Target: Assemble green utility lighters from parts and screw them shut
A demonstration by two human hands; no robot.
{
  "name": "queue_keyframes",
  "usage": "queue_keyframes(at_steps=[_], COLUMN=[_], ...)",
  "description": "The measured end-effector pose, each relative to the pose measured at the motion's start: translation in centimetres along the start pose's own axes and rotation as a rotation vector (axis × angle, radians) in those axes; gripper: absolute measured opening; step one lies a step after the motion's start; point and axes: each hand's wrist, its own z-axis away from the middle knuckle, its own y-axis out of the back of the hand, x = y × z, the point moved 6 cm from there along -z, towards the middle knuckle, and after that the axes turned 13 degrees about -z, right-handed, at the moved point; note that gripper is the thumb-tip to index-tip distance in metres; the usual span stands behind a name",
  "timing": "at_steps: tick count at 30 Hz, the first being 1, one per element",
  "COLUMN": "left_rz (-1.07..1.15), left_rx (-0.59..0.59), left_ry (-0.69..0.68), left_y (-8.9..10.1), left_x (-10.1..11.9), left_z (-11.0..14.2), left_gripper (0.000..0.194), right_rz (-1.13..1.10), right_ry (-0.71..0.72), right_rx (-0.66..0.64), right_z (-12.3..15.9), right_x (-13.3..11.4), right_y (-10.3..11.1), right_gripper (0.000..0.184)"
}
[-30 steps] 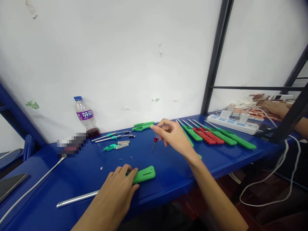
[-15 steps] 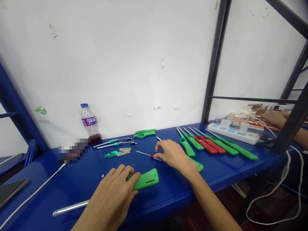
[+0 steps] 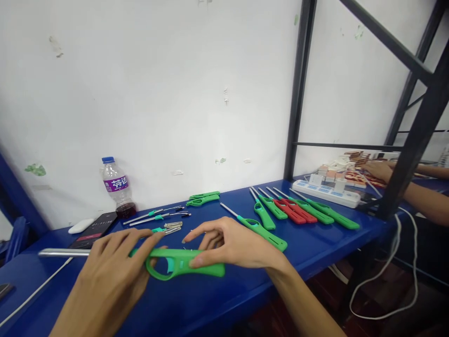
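Note:
A green gas lighter (image 3: 211, 269) with a long metal tube and a teal trigger lies sideways in front of me, above the blue table. My left hand (image 3: 114, 264) is closed around it where the tube meets the handle. My right hand (image 3: 235, 243) has its thumb on the handle's right end, its index finger stretched out and its other fingers curled behind. Just beyond my right hand rests another green lighter (image 3: 261, 229). Metal clips (image 3: 172, 228) with teal parts lie behind my left hand. Farther back are loose lighter tubes (image 3: 154, 218) and empty green handle shells (image 3: 204, 199).
Green and red lighters (image 3: 294, 210) lie in a row at the right, before a white power strip (image 3: 326, 193). A bottle (image 3: 118, 187), a phone (image 3: 98, 227) and a white mouse (image 3: 81, 226) stand at the left. Another person's arm (image 3: 421, 196) shows beyond the black frame (image 3: 298, 93).
The lighter has turned and come up, now showing its trigger. My right hand has moved from a small red-collared screwdriver onto the lighter's handle. The view has shifted right.

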Motion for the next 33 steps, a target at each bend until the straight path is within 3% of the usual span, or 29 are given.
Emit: queue_keyframes(at_steps=[4, 10, 13, 16, 19, 24, 26, 29, 33], left_rz=[-0.135, -0.217, -0.181, -0.09, -0.068, -0.024, 0.045, 0.148, 0.198], left_rx=[-0.028, -0.024, 0.032, 0.046, 0.058, 0.194, 0.221, 0.199, 0.155], left_ry=[-0.045, 0.007, 0.02, 0.003, 0.03, 0.405, 0.468, 0.505, 0.424], left_y=[-1.6, -1.4, -0.9, -1.2, -1.5, 0.1, 0.0, -1.6, -3.5], left_x=[-1.0, -0.3, 0.2, 0.6, 0.5, -2.1, -2.8, -3.4, -2.9], left_z=[1.0, 0.6, 0.0, -0.1, -0.1, 0.3, 0.7, 1.4, 1.8], left_gripper=[0.028, 0.027, 0.026, 0.025, 0.021, 0.04, 0.036, 0.026, 0.023], right_rz=[-0.088, -0.669, -0.816, -0.873, -0.847, -0.562, -0.453, -0.377, -0.306], right_ry=[0.063, 0.017, 0.009, -0.041, -0.078, 0.011, 0.035, 0.065, 0.108], right_rx=[0.02, -0.355, -0.439, -0.494, -0.389, -0.016, 0.09, 0.177, 0.252], right_z=[0.1, -0.3, -0.5, -0.4, 0.0, 1.5, 2.4, 3.7, 5.4], right_x=[-0.8, -0.5, -0.2, -0.1, -0.2, -0.9, -1.2, -1.9, -3.3], right_y=[0.2, -3.4, -3.8, -4.0, -3.1, 1.7, 3.5, 4.8, 4.7], right_gripper=[0.046, 0.068, 0.084, 0.082, 0.078, 0.081, 0.081, 0.075, 0.07])
